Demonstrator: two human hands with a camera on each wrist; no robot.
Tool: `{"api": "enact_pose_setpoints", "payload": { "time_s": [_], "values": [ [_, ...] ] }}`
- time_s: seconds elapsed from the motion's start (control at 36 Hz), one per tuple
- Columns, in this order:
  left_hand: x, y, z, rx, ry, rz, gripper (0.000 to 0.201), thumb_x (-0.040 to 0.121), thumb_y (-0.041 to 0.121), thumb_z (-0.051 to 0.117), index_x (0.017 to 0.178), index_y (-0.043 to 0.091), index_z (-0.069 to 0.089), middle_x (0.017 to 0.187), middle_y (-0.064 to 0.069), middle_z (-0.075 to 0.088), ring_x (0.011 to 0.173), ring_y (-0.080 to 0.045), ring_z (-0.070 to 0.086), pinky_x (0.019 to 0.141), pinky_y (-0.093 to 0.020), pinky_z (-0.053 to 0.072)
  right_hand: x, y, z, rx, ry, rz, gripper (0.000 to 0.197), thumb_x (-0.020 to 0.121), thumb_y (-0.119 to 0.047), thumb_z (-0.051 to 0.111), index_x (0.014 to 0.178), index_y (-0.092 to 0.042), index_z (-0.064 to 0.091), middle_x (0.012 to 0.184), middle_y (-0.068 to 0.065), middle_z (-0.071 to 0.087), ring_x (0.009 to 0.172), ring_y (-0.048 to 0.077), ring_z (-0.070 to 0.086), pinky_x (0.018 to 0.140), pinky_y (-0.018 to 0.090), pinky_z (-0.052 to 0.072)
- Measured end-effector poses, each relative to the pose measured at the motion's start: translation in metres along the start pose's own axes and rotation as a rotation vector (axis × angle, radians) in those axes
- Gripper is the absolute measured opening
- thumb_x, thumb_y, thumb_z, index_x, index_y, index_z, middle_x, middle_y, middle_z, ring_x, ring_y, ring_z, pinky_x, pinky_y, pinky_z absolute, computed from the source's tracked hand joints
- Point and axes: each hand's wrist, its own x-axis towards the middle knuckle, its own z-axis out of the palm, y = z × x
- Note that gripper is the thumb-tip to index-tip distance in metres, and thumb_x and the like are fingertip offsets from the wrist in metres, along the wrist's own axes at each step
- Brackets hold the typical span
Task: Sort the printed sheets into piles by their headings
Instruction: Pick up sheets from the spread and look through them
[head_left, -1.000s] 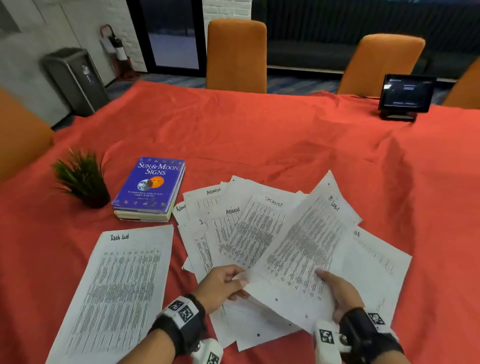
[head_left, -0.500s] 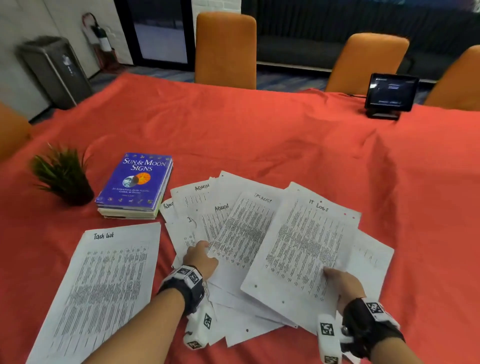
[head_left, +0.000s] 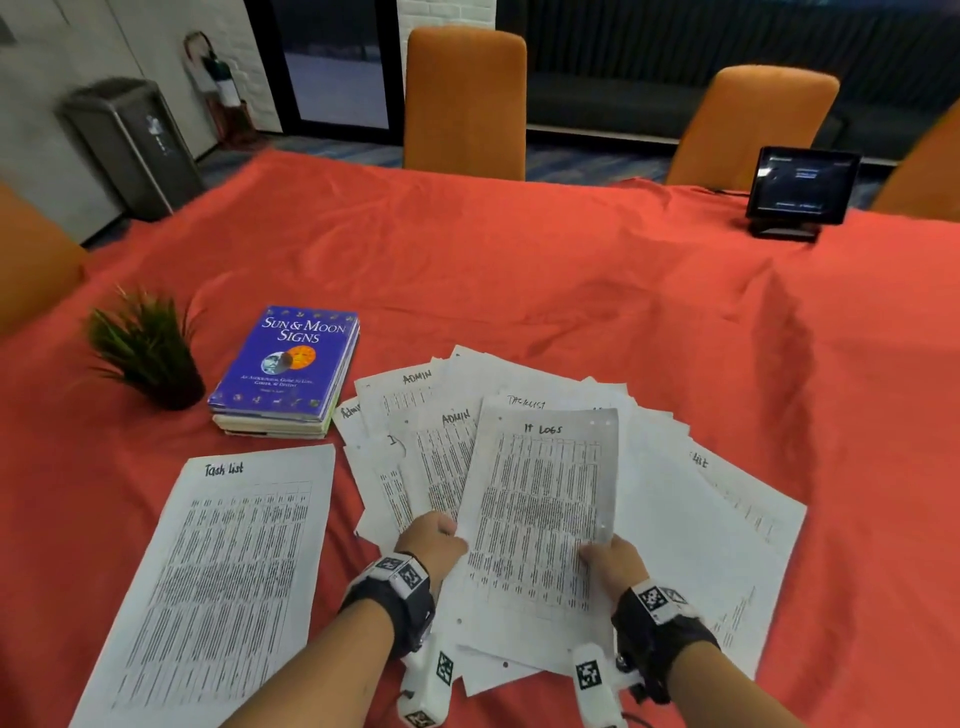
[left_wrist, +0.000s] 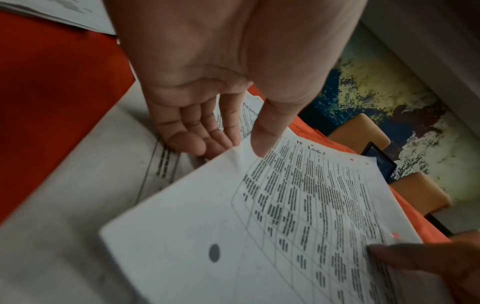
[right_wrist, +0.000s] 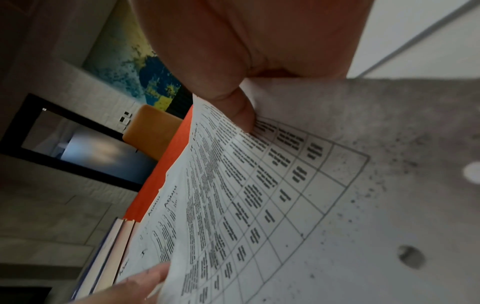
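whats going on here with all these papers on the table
A person is sorting printed sheets by heading. Both hands hold one sheet headed IT Logs above a fanned heap of unsorted sheets: the left hand pinches its left edge, the right hand its right edge. A single Task List sheet already lies apart on the red tablecloth, left of the heap. Admin and Task List headings show among the sheets in the heap.

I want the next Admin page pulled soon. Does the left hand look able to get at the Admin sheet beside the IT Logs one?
Probably yes, once freed. The left hand pinches the IT Logs sheet; the Admin sheet lies just beyond its fingers, part covered by that sheet.
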Motion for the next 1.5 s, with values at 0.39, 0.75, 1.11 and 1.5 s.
{"api": "enact_pose_setpoints", "payload": {
  "time_s": [0.39, 0.75, 1.11, 1.5],
  "values": [
    [-0.009, -0.001, 0.002, 0.034, 0.074, 0.092, 0.013, 0.085, 0.017, 0.059, 0.079, 0.028, 0.055, 0.076, 0.014, 0.059, 0.076, -0.014, 0.058, 0.061, -0.021, 0.039, -0.005, -0.018, 0.002, -0.309, 0.207, 0.026, 0.058, 0.082, -0.039, 0.062, 0.136, -0.025, 0.046, 0.123, 0.016, 0.055, 0.105, 0.035, 0.060, 0.092, 0.038, 0.050],
    [-0.019, -0.004, 0.002, -0.043, 0.120, 0.046, 0.018, 0.088, 0.015, 0.055, 0.104, 0.023, 0.057, 0.094, 0.004, 0.062, 0.084, -0.017, 0.058, 0.076, -0.022, 0.045, -0.007, -0.013, 0.004, -0.014, 0.163, 0.085, 0.056, 0.086, -0.016, 0.055, 0.139, -0.021, 0.037, 0.109, 0.010, 0.059, 0.099, 0.030, 0.063, 0.090, 0.036, 0.052],
    [-0.026, -0.004, 0.000, -0.052, 0.134, 0.027, 0.029, 0.086, 0.016, 0.056, 0.114, 0.015, 0.061, 0.113, -0.003, 0.067, 0.090, -0.019, 0.061, 0.083, -0.025, 0.049, -0.026, -0.009, 0.010, -0.378, 0.388, -0.419, 0.012, 0.090, -0.026, 0.061, 0.096, -0.028, 0.071, 0.114, 0.001, 0.059, 0.108, 0.022, 0.054, 0.096, 0.039, 0.042],
    [-0.013, -0.017, -0.019, -0.351, 0.204, -0.047, 0.068, 0.085, 0.022, 0.066, 0.143, 0.010, 0.033, 0.106, 0.004, 0.058, 0.085, -0.014, 0.058, 0.072, -0.014, 0.050, -0.032, -0.012, 0.019, 0.196, -0.098, -0.400, 0.021, 0.085, -0.004, 0.054, 0.101, -0.011, 0.065, 0.093, 0.003, 0.074, 0.086, 0.018, 0.070, 0.071, 0.031, 0.057]
  ]
}}
